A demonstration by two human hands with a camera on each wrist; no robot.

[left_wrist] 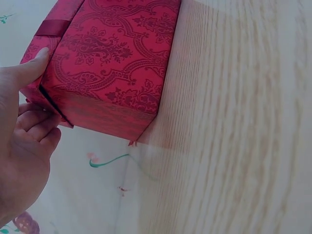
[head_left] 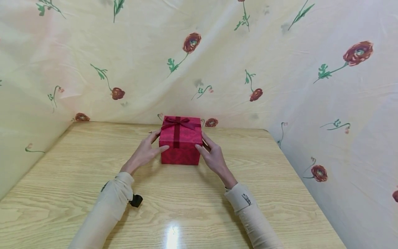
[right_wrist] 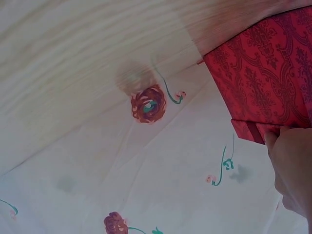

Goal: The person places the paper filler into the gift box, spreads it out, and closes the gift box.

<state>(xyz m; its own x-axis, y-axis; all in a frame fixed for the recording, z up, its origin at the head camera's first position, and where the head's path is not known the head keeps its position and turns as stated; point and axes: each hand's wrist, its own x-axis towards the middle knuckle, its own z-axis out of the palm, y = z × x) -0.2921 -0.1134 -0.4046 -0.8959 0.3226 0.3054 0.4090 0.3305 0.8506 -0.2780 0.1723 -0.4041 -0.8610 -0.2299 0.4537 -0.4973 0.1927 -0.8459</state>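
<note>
A red patterned gift box (head_left: 180, 157) stands on the table, its lid (head_left: 168, 137) topped by a dark red ribbon and bow (head_left: 178, 121). At the lid's left side, my left hand (head_left: 144, 152) grips the edge. The left wrist view shows that thumb (left_wrist: 34, 68) on the lid's front and the fingers (left_wrist: 39, 124) curled at its lower rim. My right hand (head_left: 214, 157) holds the lid's opposite side, thumb at the front corner; in the right wrist view this hand (right_wrist: 295, 165) partly covers the lid. The box's inside is hidden.
The wooden table (head_left: 186, 207) reaches back to a cream flowered cloth (head_left: 149, 69), which also hangs along both sides. A small black object (head_left: 135, 200) shows beside the left cuff. Light glares on the table's near part.
</note>
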